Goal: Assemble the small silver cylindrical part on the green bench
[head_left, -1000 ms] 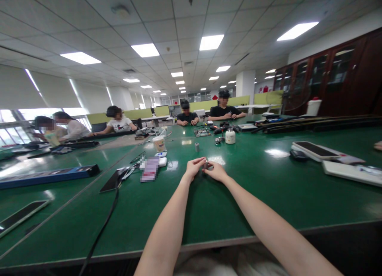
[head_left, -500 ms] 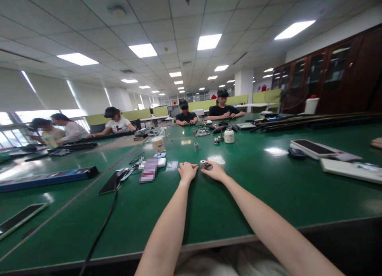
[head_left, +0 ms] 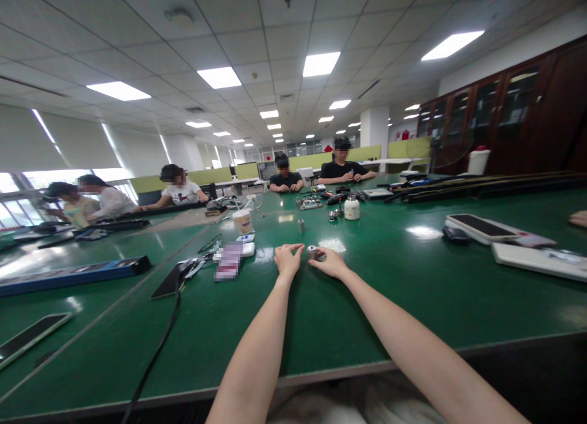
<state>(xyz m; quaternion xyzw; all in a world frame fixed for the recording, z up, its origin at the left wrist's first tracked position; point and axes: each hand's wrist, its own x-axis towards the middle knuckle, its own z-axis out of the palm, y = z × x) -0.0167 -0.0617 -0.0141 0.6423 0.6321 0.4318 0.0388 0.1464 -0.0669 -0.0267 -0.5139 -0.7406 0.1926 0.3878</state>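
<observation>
A small silver metal cylinder [head_left: 312, 252] with a hole in its top stands upright on the green table [head_left: 334, 326]. My right hand [head_left: 331, 263] is closed on it, thumb on the near side and fingers around its right. Just left of the cylinder, apart from it, is my left hand [head_left: 287, 260]. Its thumb and fingertips come together in a pinch; anything between them is too small to make out. A second metal cylinder [head_left: 301, 226] stands farther back, beyond both hands.
To the left lie a pixelated purple paper [head_left: 228, 262], a paper cup [head_left: 242, 221], a dark tablet [head_left: 167, 281] and a black cable [head_left: 160, 344]. A white jar [head_left: 351, 208] stands beyond the hands. Phones [head_left: 481, 227] lie right. Several co-workers sit around the table.
My left hand has lifted slightly, its fingertips moving up and a little away from the near cylinder. My right hand and both cylinders stay in place.
</observation>
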